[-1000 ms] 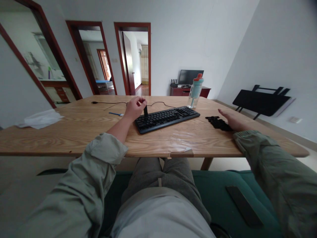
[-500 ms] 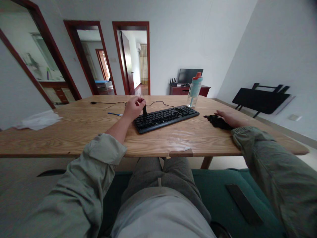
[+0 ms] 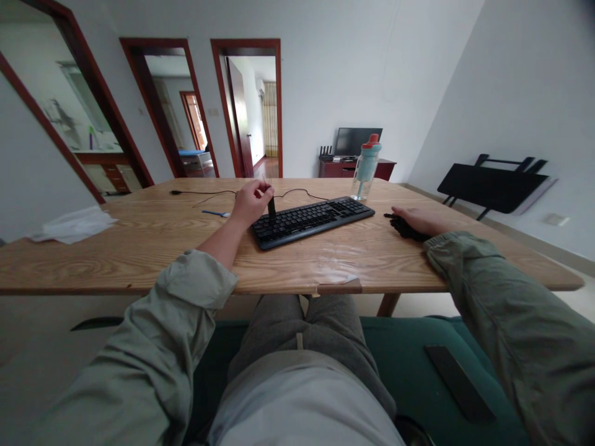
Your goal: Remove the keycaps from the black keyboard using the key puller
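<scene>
My left hand (image 3: 254, 199) is closed in a pinch above the left end of a black keyboard (image 3: 312, 222). Between its fingers stands an upright black keycap puller (image 3: 272, 209), its thin wires pointing up and its lower end at the keys. Dark gaps show among the keys. Out to the right, my right hand (image 3: 416, 221) lies over a pile of small black pieces (image 3: 404, 229), which look like keycaps; its fingers are stretched forward and partly hidden. A blue brush (image 3: 214, 214) lies left of the keyboard.
Behind the keyboard stands a clear bottle with a red lid (image 3: 366, 168). The keyboard's black cable (image 3: 204, 192) runs along the far side of the wooden table (image 3: 176, 266). A crumpled white plastic sheet (image 3: 77, 224) lies at the left.
My right hand has shifted slightly left and over the pile of black pieces, covering more of it. My left hand and the keycap puller stay in place.
</scene>
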Demonstrator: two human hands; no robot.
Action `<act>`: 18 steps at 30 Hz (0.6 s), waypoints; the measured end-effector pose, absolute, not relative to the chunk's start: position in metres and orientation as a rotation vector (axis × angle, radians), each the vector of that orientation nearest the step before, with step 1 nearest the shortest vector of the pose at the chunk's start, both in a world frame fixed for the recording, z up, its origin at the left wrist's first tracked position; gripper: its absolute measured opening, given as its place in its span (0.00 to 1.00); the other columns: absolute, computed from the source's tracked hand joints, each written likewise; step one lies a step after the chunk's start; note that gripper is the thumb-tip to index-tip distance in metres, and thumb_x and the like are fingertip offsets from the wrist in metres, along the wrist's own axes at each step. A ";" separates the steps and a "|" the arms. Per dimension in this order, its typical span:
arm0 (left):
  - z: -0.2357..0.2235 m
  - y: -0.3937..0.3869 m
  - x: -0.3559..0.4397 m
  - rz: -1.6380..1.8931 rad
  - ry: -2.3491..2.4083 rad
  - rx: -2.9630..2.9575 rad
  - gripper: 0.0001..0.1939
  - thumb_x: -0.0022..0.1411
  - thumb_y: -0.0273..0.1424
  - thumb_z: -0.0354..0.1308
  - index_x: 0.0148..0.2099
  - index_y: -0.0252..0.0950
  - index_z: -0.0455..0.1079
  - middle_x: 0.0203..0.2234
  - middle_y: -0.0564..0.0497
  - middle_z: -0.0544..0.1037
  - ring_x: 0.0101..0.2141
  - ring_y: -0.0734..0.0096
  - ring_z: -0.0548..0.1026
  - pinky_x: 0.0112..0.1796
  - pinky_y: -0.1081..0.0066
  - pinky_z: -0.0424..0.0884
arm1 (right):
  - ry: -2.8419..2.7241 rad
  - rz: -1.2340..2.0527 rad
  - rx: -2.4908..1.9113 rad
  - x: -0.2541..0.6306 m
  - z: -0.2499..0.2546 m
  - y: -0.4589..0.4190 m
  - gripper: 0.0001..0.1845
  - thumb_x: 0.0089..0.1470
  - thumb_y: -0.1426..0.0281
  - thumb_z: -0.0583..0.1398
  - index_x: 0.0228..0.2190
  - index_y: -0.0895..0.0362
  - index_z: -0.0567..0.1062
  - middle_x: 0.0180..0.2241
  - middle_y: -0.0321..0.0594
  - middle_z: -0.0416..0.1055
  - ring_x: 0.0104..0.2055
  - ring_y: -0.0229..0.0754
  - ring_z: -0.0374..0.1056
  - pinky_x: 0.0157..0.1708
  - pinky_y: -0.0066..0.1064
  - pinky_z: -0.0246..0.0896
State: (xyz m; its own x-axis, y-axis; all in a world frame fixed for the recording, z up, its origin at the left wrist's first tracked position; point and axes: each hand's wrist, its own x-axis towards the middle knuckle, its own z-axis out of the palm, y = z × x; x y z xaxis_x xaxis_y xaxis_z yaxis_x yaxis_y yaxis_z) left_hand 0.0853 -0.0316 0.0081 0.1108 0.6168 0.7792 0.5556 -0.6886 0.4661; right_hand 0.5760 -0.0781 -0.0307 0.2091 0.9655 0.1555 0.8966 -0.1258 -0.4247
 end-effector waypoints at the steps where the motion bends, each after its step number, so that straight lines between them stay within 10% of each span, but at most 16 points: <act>1: 0.008 -0.032 0.085 1.660 1.218 2.300 0.09 0.61 0.38 0.57 0.36 0.37 0.72 0.31 0.51 0.76 0.30 0.71 0.69 0.34 0.69 0.67 | -1.728 0.221 -2.095 0.577 -0.031 -0.078 0.42 0.59 0.42 0.45 0.46 0.63 0.79 0.59 0.59 0.68 0.62 0.62 0.63 0.64 0.50 0.51; 18: 0.008 -0.031 0.085 1.648 1.245 2.314 0.10 0.61 0.38 0.57 0.36 0.37 0.71 0.33 0.50 0.76 0.30 0.71 0.69 0.35 0.69 0.67 | -2.059 0.087 -1.926 0.574 -0.040 -0.084 0.35 0.54 0.48 0.57 0.54 0.59 0.76 0.62 0.51 0.65 0.67 0.59 0.57 0.67 0.48 0.46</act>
State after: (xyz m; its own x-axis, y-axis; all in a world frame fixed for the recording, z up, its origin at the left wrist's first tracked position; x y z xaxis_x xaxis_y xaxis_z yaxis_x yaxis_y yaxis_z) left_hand 0.0845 -0.0307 0.0077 0.1132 0.6199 0.7765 0.5775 -0.6770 0.4563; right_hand 0.5736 -0.0843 -0.0402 -0.0404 0.9812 0.1889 0.9616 0.0895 -0.2593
